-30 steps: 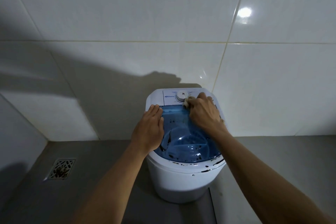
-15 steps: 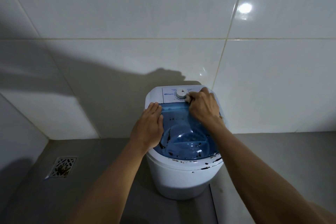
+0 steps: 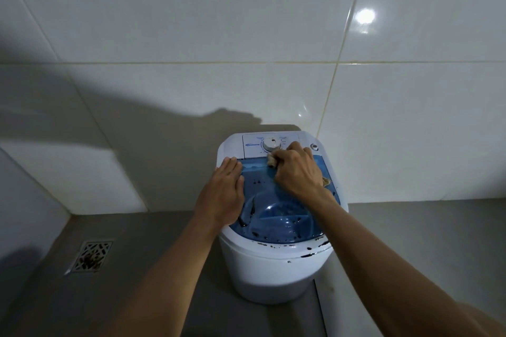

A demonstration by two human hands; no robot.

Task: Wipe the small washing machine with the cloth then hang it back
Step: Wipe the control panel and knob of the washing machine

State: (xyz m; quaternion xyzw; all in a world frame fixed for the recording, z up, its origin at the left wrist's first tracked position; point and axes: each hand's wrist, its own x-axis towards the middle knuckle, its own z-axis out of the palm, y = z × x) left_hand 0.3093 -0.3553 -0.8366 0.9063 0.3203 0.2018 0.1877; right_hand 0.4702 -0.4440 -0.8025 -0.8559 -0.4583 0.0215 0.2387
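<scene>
In the head view, a small beige cloth (image 3: 272, 160) is bunched in the closed right hand (image 3: 297, 172) and pressed on the washing machine (image 3: 276, 260), just below its dial (image 3: 271, 143). The left hand (image 3: 223, 194) is laid flat, fingers extended, holding nothing, on the blue lid (image 3: 284, 216) beside it.

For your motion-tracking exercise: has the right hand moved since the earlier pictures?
Yes, slightly. The right hand with the cloth has slid from beside the dial toward the person, onto the blue lid.

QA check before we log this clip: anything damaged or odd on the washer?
Yes: the washer's white front rim has dark, ragged marks below the blue lid, like chipped paint or grime. Nothing spilled or askew.
</scene>
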